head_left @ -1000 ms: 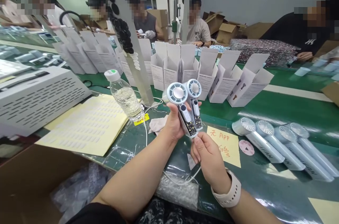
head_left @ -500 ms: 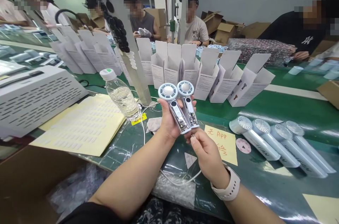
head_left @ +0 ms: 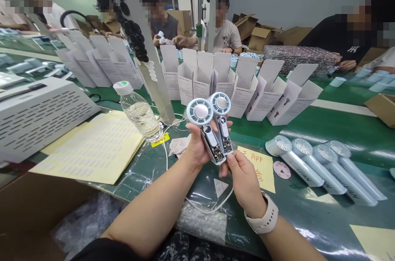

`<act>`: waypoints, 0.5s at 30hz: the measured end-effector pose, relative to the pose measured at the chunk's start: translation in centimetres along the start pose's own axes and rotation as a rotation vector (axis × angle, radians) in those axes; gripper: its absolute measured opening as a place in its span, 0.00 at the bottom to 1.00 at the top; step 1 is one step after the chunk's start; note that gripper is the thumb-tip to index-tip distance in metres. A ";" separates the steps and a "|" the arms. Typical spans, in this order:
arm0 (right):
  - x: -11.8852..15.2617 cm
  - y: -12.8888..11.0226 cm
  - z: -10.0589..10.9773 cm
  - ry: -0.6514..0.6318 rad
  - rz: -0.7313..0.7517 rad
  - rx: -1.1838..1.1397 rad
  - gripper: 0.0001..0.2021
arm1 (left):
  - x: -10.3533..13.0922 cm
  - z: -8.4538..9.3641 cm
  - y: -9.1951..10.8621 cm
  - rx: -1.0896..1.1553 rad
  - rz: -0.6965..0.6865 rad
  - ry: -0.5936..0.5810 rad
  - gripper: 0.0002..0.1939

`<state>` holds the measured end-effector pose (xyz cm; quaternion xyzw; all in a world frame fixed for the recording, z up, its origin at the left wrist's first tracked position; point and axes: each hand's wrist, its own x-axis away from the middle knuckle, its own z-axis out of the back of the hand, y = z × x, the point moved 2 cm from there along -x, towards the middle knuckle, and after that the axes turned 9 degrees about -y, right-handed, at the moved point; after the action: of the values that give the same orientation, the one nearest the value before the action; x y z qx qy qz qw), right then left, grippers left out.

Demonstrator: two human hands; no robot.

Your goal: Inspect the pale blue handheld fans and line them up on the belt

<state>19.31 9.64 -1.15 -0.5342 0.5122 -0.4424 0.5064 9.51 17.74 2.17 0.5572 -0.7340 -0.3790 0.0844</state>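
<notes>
Two light-blue handheld fans with exposed circuit boards, a left fan point(head_left: 200, 112) and a right fan point(head_left: 221, 103), lean side by side in my left hand point(head_left: 197, 150), whose fingers wrap behind their handles. My right hand point(head_left: 242, 172), with a watch on its wrist, pinches at the lower end of the right fan's handle. A white cable point(head_left: 212, 211) hangs in a loop below; its end near my right fingers is hidden. Several closed light-blue fans point(head_left: 304, 168) lie in a row to the right.
Open white boxes point(head_left: 243, 94) stand in a row behind my hands. A water bottle point(head_left: 138, 113), sticker sheets point(head_left: 89, 150) and a vented metal machine point(head_left: 46, 113) are on the left. A slanted metal post point(head_left: 157, 84) rises behind the bottle. Other people sit across the belt.
The two fans have come nearer the camera and tilted to face it more. My right fingers have moved slightly up and right along the handle ends. A co-worker's arm across the belt now reaches left.
</notes>
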 end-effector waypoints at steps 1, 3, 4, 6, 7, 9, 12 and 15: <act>0.0 -0.3 0.3 -0.014 0.027 0.088 0.18 | 0.0 0.0 0.1 0.012 -0.002 0.009 0.35; -0.2 -0.7 0.8 -0.038 0.110 0.268 0.16 | -0.2 0.1 0.3 0.037 -0.016 0.046 0.34; -0.3 -0.7 1.0 -0.041 0.156 0.357 0.15 | -0.3 0.2 0.5 0.046 -0.032 0.074 0.34; -0.6 -0.4 1.2 -0.005 0.228 0.564 0.13 | -0.6 0.7 1.0 0.062 -0.080 0.143 0.33; -0.9 0.0 1.1 0.027 0.245 0.685 0.11 | -0.7 0.9 1.2 0.070 -0.100 0.176 0.32; -1.5 1.1 0.4 0.067 0.248 0.927 0.07 | -0.9 1.3 1.3 0.094 -0.112 0.223 0.32; -2.2 2.3 -1.4 -0.112 0.323 1.156 0.20 | -0.8 0.9 0.9 0.118 -0.051 0.196 0.32; -2.4 2.4 -2.7 -0.357 0.410 1.200 0.15 | -0.4 0.0 0.2 0.128 0.040 0.109 0.33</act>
<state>16.20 11.89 -3.17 -0.1160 0.1763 -0.4504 0.8675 9.49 18.07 2.43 0.5665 -0.7620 -0.2987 0.0957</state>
